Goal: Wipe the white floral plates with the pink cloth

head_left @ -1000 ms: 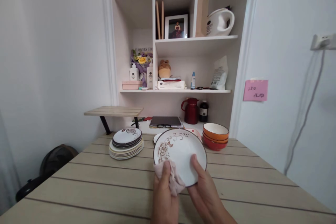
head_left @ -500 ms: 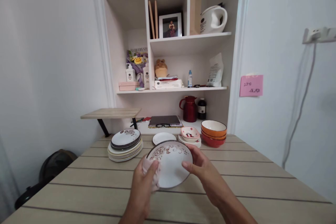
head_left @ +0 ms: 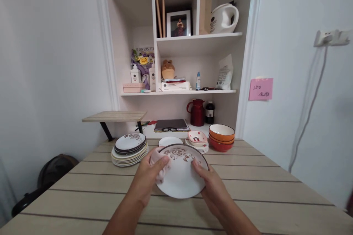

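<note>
A white plate (head_left: 180, 180) with a dark rim and a brown flower print is held tilted above the table, between both hands. My left hand (head_left: 150, 170) is closed on a pale pink cloth (head_left: 163, 172), pressing it against the plate's left edge with the thumb on the upper face. Gripping the right edge, my right hand (head_left: 211, 183) has its thumb on the plate and its other fingers hidden behind it. Just beyond lies another white plate (head_left: 170, 141), partly covered by the held one.
On the left stands a stack of plates (head_left: 129, 150), near a small raised shelf (head_left: 114, 116). To the right are small square pink bowls (head_left: 197, 137) on small plates and a stack of orange and red bowls (head_left: 221, 139). A red jug (head_left: 197, 113) stands behind.
The plate has turned between my hands, its flower print shifting along the rim. Both hands have moved slightly up its sides, and my right thumb lies further onto the face.
</note>
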Demonstrator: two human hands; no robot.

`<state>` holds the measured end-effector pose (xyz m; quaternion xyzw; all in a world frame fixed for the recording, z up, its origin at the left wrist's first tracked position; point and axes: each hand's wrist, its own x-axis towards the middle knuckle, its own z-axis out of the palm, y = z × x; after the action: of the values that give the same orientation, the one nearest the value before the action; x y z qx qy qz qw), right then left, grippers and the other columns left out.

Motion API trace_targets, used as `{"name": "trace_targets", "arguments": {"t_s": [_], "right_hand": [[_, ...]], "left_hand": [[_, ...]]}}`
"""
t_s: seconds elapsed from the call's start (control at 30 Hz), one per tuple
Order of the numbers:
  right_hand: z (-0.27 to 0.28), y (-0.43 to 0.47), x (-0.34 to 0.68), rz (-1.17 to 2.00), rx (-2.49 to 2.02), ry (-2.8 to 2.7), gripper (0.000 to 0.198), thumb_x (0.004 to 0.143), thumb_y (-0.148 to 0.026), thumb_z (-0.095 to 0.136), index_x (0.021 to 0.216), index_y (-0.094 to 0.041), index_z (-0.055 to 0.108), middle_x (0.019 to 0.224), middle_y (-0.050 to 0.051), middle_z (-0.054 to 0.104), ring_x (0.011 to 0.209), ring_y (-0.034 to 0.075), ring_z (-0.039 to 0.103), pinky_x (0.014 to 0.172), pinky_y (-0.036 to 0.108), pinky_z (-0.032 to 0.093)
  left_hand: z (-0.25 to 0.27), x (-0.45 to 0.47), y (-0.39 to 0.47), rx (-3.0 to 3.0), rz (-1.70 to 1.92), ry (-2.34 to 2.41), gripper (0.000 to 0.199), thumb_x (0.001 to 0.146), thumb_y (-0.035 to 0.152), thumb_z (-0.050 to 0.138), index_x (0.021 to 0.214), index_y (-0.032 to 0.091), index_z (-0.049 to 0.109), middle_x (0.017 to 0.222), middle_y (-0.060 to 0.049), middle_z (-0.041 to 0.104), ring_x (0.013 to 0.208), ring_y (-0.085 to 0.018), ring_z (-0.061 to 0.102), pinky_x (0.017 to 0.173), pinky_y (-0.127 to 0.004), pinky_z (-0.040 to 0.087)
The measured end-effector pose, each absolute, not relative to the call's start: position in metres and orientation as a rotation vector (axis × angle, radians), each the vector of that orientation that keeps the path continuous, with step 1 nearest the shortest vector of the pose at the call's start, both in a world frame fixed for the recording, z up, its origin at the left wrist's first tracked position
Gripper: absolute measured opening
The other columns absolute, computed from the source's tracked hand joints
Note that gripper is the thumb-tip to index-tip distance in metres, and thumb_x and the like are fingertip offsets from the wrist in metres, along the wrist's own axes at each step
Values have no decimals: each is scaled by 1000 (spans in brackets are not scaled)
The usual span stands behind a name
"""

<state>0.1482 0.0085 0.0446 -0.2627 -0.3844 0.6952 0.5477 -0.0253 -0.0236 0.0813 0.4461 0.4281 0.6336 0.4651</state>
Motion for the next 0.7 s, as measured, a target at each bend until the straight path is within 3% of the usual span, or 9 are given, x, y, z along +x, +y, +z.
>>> {"name": "trace_targets", "arguments": {"t_s": [0.13, 0.33, 0.43, 0.57, 0.63, 0.7], "right_hand": [[43, 13, 140, 1713, -552, -689, 53, 74, -37, 72, 118, -10, 61, 98, 13, 74, 86, 24, 69, 79, 33, 54], [32, 22, 133, 1824, -478, -454, 51, 79, -36, 67, 123, -11, 57, 103, 11, 73, 92, 24, 69, 89, 38, 53], [22, 30, 131, 1840, -524, -331, 51, 82, -37, 63, 127, -12, 54, 105, 11, 73, 93, 24, 69, 89, 38, 53], [15, 46, 138, 1687, -685, -226, 47, 86, -34, 58, 129, -16, 50, 102, 7, 74, 90, 20, 70, 86, 33, 55], [14, 52, 142, 1627, -754, -215, 46, 87, -29, 56, 131, -17, 48, 99, 5, 75, 89, 18, 70, 85, 32, 55], [12, 53, 143, 1640, -793, -214, 46, 87, -26, 56, 131, -15, 47, 94, 6, 75, 87, 19, 70, 84, 34, 55]], "left_hand": [[54, -7, -18, 830, 1640, 874, 54, 70, 37, 75, 116, 16, 58, 100, -10, 71, 87, -21, 67, 77, -33, 54], [22, 32, -16, 463, 1666, 707, 52, 69, 32, 76, 116, 19, 59, 113, -11, 68, 99, -22, 66, 80, -30, 54], [4, 48, -16, 402, 1646, 717, 48, 66, 31, 78, 109, 20, 61, 110, -10, 69, 96, -21, 67, 78, -28, 54], [-12, 51, -29, 417, 1428, 902, 51, 50, 39, 86, 89, 14, 64, 79, -9, 72, 69, -22, 68, 59, -28, 53], [-9, 43, -40, 444, 1428, 1086, 57, 45, 44, 86, 86, 12, 63, 60, -5, 66, 53, -20, 63, 48, -28, 48], [1, 33, -50, 425, 1568, 1179, 60, 47, 46, 85, 91, 14, 62, 58, -1, 64, 51, -18, 61, 48, -26, 47]]}}
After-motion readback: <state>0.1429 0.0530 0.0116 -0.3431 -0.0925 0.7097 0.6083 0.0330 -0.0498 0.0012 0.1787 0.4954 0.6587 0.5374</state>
